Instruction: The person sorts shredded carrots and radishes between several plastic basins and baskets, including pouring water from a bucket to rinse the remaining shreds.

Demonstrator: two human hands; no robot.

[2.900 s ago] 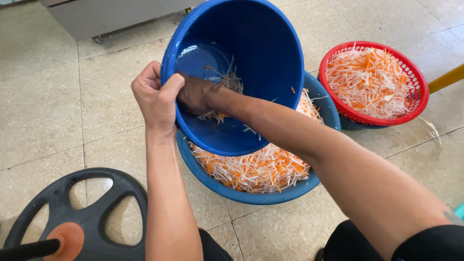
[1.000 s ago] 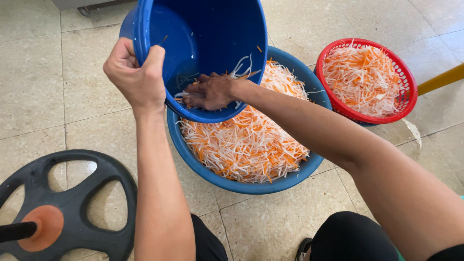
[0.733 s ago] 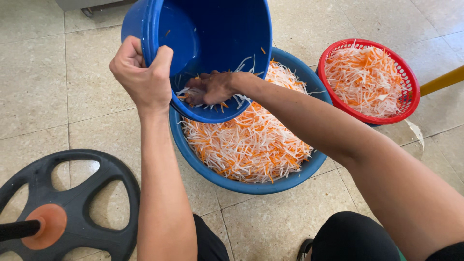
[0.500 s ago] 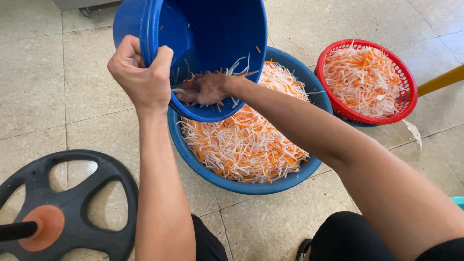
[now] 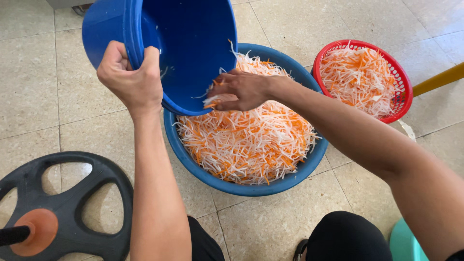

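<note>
Left hand (image 5: 129,77) clenched on the rim of a tipped blue bowl (image 5: 193,43), held above a blue basin (image 5: 246,186). Right hand (image 5: 239,89) at the bowl's lower lip, fingers curled around a small clump of shreds (image 5: 212,100); grip loose. Basin sits on the tiled floor (image 5: 29,96), filled with white and orange shreds. Red basket (image 5: 403,82) just beside the basin, also holding shreds. Black wheel (image 5: 72,212) with orange hub lies near the left arm.
</note>
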